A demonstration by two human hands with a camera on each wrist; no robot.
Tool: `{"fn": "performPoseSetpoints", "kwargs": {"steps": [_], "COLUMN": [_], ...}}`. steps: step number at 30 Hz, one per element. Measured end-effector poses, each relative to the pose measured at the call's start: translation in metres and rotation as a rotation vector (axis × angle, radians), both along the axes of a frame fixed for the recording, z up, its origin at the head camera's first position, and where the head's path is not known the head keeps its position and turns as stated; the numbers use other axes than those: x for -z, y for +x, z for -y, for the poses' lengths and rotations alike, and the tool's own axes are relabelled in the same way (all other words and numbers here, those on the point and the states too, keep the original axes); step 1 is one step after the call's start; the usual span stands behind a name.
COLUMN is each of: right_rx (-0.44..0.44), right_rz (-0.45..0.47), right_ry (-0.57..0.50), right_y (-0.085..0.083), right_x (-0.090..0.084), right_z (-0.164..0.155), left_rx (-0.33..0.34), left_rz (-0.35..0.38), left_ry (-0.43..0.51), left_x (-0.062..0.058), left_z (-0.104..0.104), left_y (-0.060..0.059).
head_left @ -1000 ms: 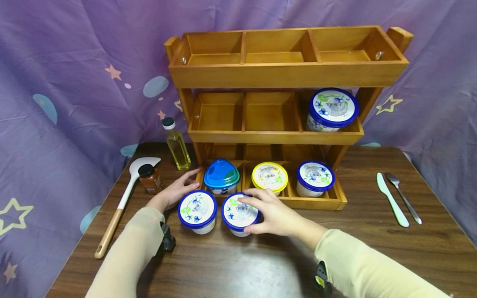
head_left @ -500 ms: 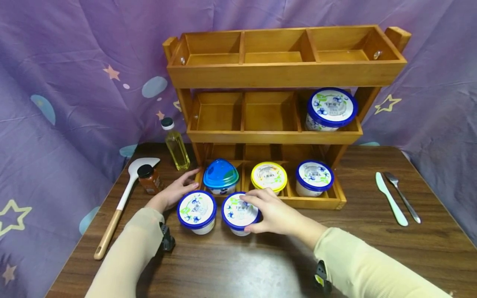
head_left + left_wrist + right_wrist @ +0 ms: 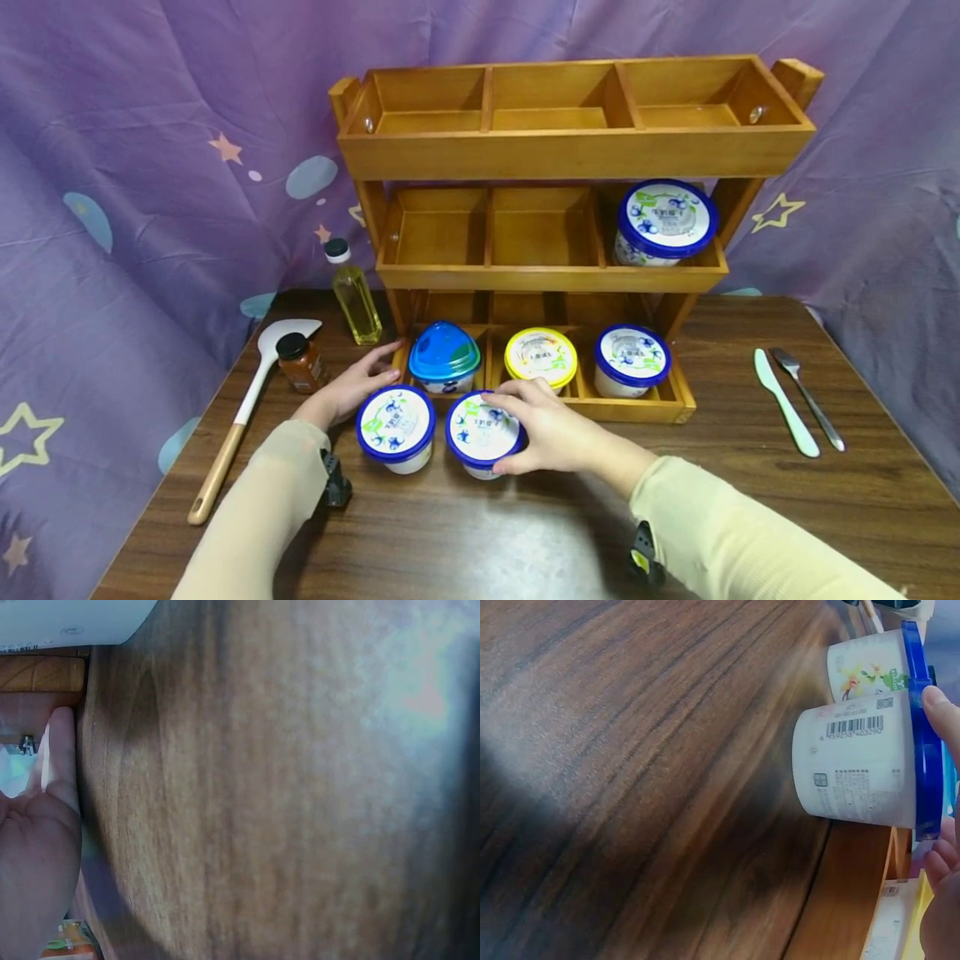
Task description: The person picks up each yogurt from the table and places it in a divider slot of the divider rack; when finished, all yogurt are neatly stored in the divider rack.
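Note:
My right hand [image 3: 551, 429] grips a round white tub [image 3: 480, 433] with a blue lid and blueberry print by its lid edge. In the right wrist view its thumb lies on the blue rim and the tub's barcode side [image 3: 855, 761] faces the camera. Just left of it stands a matching blue-lidded tub [image 3: 396, 423], in front of the wooden rack [image 3: 577, 154]. My left hand [image 3: 348, 396] rests with extended fingers against the left end of the rack's bottom tier, behind that tub. In the left wrist view the hand [image 3: 45, 832] reaches along the rack's wood.
The bottom tier holds a blue triangular-lidded container [image 3: 445, 354], a yellow-lidded tub [image 3: 542, 357] and a blue-lidded tub [image 3: 633, 357]. Another tub [image 3: 667, 218] sits on the middle tier. At left are an oil bottle [image 3: 356, 300], sauce jar [image 3: 300, 362] and spatula [image 3: 247, 400]; at right, a knife [image 3: 786, 404] and fork [image 3: 810, 400].

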State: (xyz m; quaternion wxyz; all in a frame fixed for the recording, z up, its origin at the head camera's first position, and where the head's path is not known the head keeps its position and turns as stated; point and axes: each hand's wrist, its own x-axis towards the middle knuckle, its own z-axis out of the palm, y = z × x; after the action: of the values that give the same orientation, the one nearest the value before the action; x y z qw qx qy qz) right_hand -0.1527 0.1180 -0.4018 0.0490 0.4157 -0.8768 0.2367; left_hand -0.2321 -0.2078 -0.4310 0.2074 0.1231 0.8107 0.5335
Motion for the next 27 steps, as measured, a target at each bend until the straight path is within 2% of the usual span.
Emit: {"fn": "performPoseSetpoints", "kwargs": {"steps": [2, 8, 10, 19, 27], "right_rx": [0.005, 0.025, 0.022, 0.037, 0.049], "right_rz": [0.032, 0.092, 0.113, 0.174, 0.181], "right_ry": [0.001, -0.003, -0.005, -0.06, -0.102], "right_y": [0.001, 0.002, 0.002, 0.002, 0.006], "right_x": [0.002, 0.008, 0.011, 0.02, 0.015], "right_z": [0.001, 0.005, 0.006, 0.007, 0.003], "left_rx": [0.0, -0.01, -0.012, -0.018, -0.017], "left_rz": [0.001, 0.004, -0.002, -0.016, -0.029], "left_ry": [-0.001, -0.003, -0.007, -0.026, -0.032], "left_x": [0.004, 0.026, 0.029, 0.031, 0.031], "left_z": [0.001, 0.008, 0.009, 0.009, 0.009], "left_y": [-0.002, -0.015, -0.016, -0.016, -0.015]}}
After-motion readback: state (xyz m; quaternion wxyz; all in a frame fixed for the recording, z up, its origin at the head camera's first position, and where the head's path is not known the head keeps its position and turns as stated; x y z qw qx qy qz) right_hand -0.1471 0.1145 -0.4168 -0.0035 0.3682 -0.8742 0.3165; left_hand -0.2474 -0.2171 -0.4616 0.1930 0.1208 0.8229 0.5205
